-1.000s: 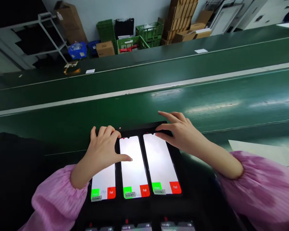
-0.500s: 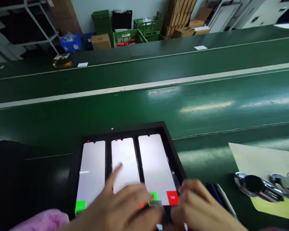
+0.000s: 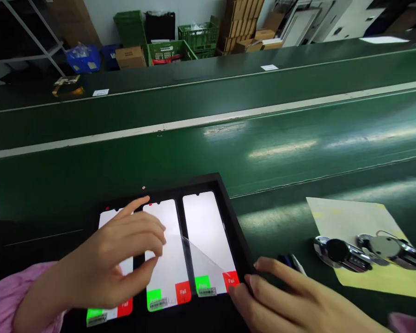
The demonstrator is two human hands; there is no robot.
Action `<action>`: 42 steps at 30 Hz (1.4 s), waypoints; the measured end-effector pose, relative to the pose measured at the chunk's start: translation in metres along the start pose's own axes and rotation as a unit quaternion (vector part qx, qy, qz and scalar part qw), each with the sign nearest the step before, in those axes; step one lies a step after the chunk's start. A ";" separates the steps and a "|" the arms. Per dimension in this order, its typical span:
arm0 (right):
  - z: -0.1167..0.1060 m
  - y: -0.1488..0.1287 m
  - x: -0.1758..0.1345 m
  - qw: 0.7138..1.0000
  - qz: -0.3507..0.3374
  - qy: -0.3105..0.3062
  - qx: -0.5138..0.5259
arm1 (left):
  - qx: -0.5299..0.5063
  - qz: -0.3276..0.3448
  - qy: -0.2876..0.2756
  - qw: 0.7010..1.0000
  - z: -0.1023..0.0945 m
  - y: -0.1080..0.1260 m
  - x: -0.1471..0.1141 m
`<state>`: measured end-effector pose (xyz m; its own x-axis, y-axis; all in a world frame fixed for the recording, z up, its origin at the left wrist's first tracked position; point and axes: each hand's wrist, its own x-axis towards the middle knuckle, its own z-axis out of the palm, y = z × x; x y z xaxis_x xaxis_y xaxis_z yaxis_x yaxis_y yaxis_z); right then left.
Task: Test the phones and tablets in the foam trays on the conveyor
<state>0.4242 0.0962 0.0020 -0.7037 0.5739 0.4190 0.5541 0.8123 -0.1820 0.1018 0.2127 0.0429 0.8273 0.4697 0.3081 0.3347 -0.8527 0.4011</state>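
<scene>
1. The right-hand phone (image 3: 206, 231) lies screen up in the black tray (image 3: 233, 222), long axis running near to far, its notched end pointing away and leaning slightly left, the red Fail block (image 3: 230, 280) at the near end.
2. A clear film (image 3: 204, 263) slants across its lower part.
3. The right hand (image 3: 287, 296) is at its near right corner; whether those fingers are clamped on the film, I can't tell.
4. The left hand (image 3: 116, 249) is above the left phone (image 3: 127, 266) and middle phone (image 3: 169, 263), thumb and fingers apart.
5. The tray sits on the green worktop (image 3: 270, 222), a paper sheet (image 3: 343, 217) off to its right.
</scene>
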 end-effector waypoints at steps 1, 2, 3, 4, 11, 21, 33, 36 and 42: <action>-0.002 0.004 0.006 1.000 -0.012 0.001 -0.003 | -0.002 -0.012 0.019 1.000 0.006 -0.005 0.001; -0.004 0.008 0.012 1.000 -0.014 0.004 0.000 | 0.002 -0.027 0.038 0.999 0.012 -0.010 0.002; -0.005 0.013 0.019 1.000 -0.009 0.003 0.007 | 0.014 -0.040 0.053 0.998 0.017 -0.014 0.002; -0.006 0.019 0.025 1.000 -0.009 0.001 0.016 | 0.037 -0.056 0.066 0.996 0.020 -0.018 0.002; 0.016 0.089 0.074 0.976 0.190 0.030 0.100 | 0.251 -0.305 -0.034 0.918 0.021 -0.019 -0.004; 0.023 0.090 0.088 0.922 0.298 0.117 0.217 | 0.233 -0.320 -0.063 0.916 0.024 -0.016 -0.006; 0.023 0.079 0.087 0.884 0.308 0.215 0.277 | 0.260 -0.221 -0.100 0.935 0.035 -0.004 0.031; 0.028 0.082 0.086 0.888 0.321 0.191 0.269 | 0.271 -0.203 -0.097 0.936 0.038 -0.004 0.033; 0.032 0.085 0.086 0.892 0.316 0.186 0.264 | 0.240 -0.189 -0.078 0.949 0.036 -0.007 0.027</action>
<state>0.3960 0.2177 -0.0056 -0.0755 0.9400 0.3327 0.4316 0.3316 -0.8389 0.1379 0.2229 0.0174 0.6509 0.7557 0.0731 0.7574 -0.6529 0.0058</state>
